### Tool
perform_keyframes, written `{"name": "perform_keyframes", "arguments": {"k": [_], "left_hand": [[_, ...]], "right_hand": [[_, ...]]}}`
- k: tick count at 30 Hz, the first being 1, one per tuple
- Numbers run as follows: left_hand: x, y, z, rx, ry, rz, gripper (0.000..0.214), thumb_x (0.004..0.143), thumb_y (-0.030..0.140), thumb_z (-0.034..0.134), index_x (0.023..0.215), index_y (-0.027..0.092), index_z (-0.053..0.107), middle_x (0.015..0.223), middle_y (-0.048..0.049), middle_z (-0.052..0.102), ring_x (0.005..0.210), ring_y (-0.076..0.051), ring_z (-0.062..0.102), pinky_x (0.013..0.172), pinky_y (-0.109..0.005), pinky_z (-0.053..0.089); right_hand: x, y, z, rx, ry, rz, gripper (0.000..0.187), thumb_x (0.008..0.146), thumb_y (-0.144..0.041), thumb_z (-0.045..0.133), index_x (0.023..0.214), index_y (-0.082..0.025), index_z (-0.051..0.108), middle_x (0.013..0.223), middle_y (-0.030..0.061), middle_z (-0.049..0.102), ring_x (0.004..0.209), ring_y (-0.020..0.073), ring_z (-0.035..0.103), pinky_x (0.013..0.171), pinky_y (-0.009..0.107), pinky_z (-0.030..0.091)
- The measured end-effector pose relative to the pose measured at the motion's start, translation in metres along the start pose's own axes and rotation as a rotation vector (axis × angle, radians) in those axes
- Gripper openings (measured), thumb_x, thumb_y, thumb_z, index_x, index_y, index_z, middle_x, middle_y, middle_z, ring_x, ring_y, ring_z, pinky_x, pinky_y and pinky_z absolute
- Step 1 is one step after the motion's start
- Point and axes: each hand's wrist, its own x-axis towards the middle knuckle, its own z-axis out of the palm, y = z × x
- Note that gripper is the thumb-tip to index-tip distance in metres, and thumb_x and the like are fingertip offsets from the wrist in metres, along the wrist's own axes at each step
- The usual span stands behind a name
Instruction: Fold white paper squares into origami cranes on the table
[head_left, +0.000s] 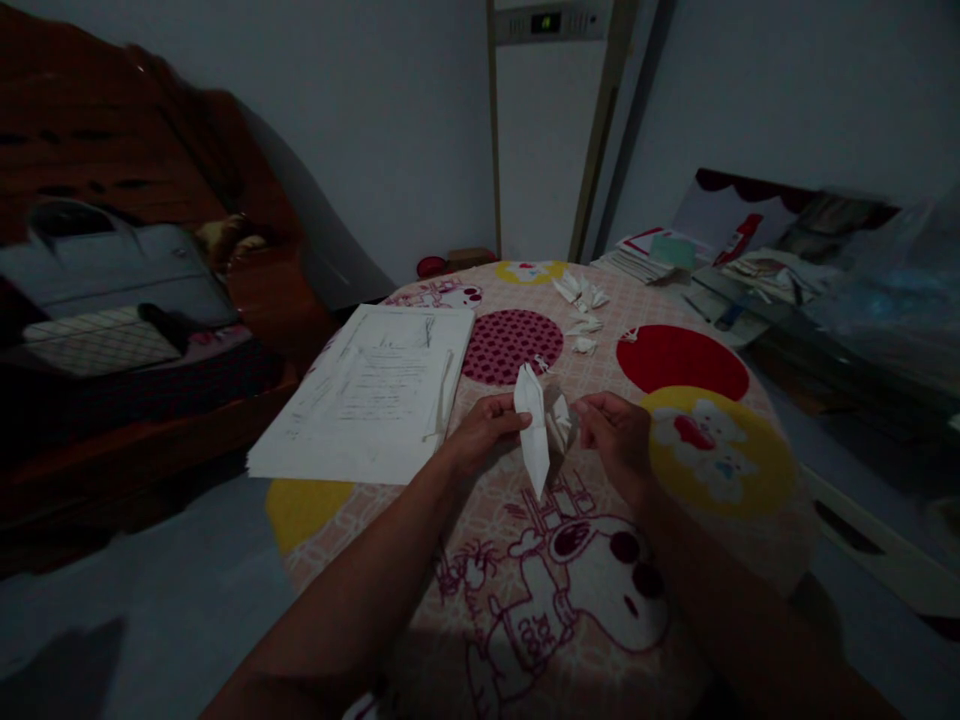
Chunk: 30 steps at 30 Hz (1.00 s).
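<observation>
Left hand [484, 435] is above the worktop [480, 505], its fingers closed on a folded paper [534, 445], thumb laid over the near face. The paper stands steeply, long and pointed at both ends, the lower tip toward the wearer. Just right of it is a second white flap [559, 425]; I cannot tell whether it belongs to the same piece. Right hand [619, 435] is beside this flap, fingers bent and drawn narrow, tips close together; whether they pinch the flap or only come near it, I cannot tell. Beyond the hands, three folded pieces lie in a rough row: a large spread one [581, 292] farthest off, a flatter one [585, 327], then a small one [583, 346] nearest. To the left rests a paper stack [367, 390], its top sheet bearing lines of writing, with a narrow strip [444, 395] lying along its right side. The cloth [772, 550] over the worktop is pink, printed with a dog [600, 580], a red circle [682, 362] and a yellow circle [765, 460]. At far left, a grey bag [135, 260] sits on a wooden seat [259, 255]. A tall white unit [547, 150] stands against the back wall. Light is dim.
</observation>
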Motion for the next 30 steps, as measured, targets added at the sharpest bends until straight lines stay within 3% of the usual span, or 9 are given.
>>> {"name": "perform_keyframes", "arguments": {"k": [3, 5, 7, 9, 12, 16, 21, 30], "left_hand": [[0.001, 0.0, -0.002, 0.004, -0.012, -0.001, 0.032, 0.065, 0.033, 0.084, 0.087, 0.012, 0.075, 0.082, -0.0075, 0.075, 0.073, -0.016, 0.067, 0.075, -0.028, 0.05], [0.001, 0.001, -0.002, 0.006, -0.042, 0.002, 0.032, 0.066, 0.033, 0.084, 0.089, 0.012, 0.075, 0.085, -0.0083, 0.075, 0.075, -0.016, 0.067, 0.077, -0.028, 0.05], [0.001, 0.002, -0.001, 0.01, -0.066, 0.009, 0.032, 0.067, 0.033, 0.083, 0.09, 0.011, 0.076, 0.086, -0.0094, 0.076, 0.076, -0.017, 0.068, 0.079, -0.029, 0.051], [0.0, 0.003, -0.001, 0.014, -0.065, 0.02, 0.033, 0.067, 0.033, 0.083, 0.09, 0.011, 0.076, 0.087, -0.0102, 0.076, 0.077, -0.017, 0.068, 0.079, -0.03, 0.051], [-0.002, 0.008, -0.003, 0.011, -0.044, 0.044, 0.034, 0.067, 0.034, 0.083, 0.092, 0.011, 0.076, 0.092, -0.0113, 0.076, 0.077, -0.017, 0.068, 0.076, -0.028, 0.051], [-0.005, 0.014, -0.004, 0.026, -0.078, 0.067, 0.039, 0.067, 0.039, 0.082, 0.094, 0.012, 0.076, 0.098, -0.0129, 0.076, 0.076, -0.017, 0.068, 0.071, -0.027, 0.051], [-0.007, 0.015, 0.0, 0.048, -0.093, 0.102, 0.041, 0.067, 0.041, 0.082, 0.096, 0.013, 0.077, 0.097, -0.0121, 0.076, 0.076, -0.017, 0.068, 0.072, -0.028, 0.051], [-0.009, 0.015, 0.002, 0.168, -0.142, 0.125, 0.034, 0.07, 0.037, 0.08, 0.093, 0.013, 0.077, 0.09, -0.0103, 0.076, 0.081, -0.019, 0.068, 0.08, -0.031, 0.05]], "right_hand": [[0.005, 0.002, -0.001, -0.035, 0.057, 0.001, 0.024, 0.079, -0.042, 0.068, 0.072, -0.019, 0.068, 0.055, -0.0012, 0.061, 0.05, 0.0133, 0.053, 0.049, 0.025, 0.041], [0.008, 0.007, 0.0, -0.049, -0.012, -0.013, 0.024, 0.076, -0.042, 0.072, 0.08, -0.018, 0.07, 0.068, 0.0017, 0.068, 0.06, 0.0154, 0.059, 0.056, 0.026, 0.045], [0.009, 0.012, 0.002, -0.05, -0.122, -0.019, 0.023, 0.077, -0.042, 0.071, 0.078, -0.018, 0.07, 0.069, 0.0008, 0.066, 0.062, 0.0151, 0.058, 0.057, 0.025, 0.044], [0.008, 0.015, 0.004, -0.098, -0.173, -0.031, 0.028, 0.08, -0.041, 0.066, 0.063, -0.019, 0.062, 0.057, -0.0025, 0.055, 0.056, 0.0126, 0.05, 0.053, 0.024, 0.037], [0.006, 0.013, 0.005, -0.243, -0.077, -0.098, 0.039, 0.082, -0.039, 0.06, 0.051, -0.02, 0.046, 0.049, -0.0051, 0.039, 0.051, 0.01, 0.037, 0.049, 0.025, 0.027], [0.005, 0.002, 0.004, -0.423, 0.042, -0.222, 0.04, 0.081, -0.036, 0.057, 0.05, -0.021, 0.035, 0.048, -0.0057, 0.031, 0.051, 0.0096, 0.031, 0.051, 0.027, 0.022], [0.003, -0.004, 0.006, -0.525, 0.076, -0.315, 0.038, 0.08, -0.031, 0.054, 0.052, -0.022, 0.031, 0.049, -0.005, 0.033, 0.05, 0.0104, 0.028, 0.052, 0.028, 0.021], [0.001, -0.004, 0.008, -0.527, 0.07, -0.341, 0.036, 0.081, -0.029, 0.053, 0.051, -0.023, 0.032, 0.049, -0.0043, 0.037, 0.051, 0.011, 0.03, 0.052, 0.029, 0.021]]}}
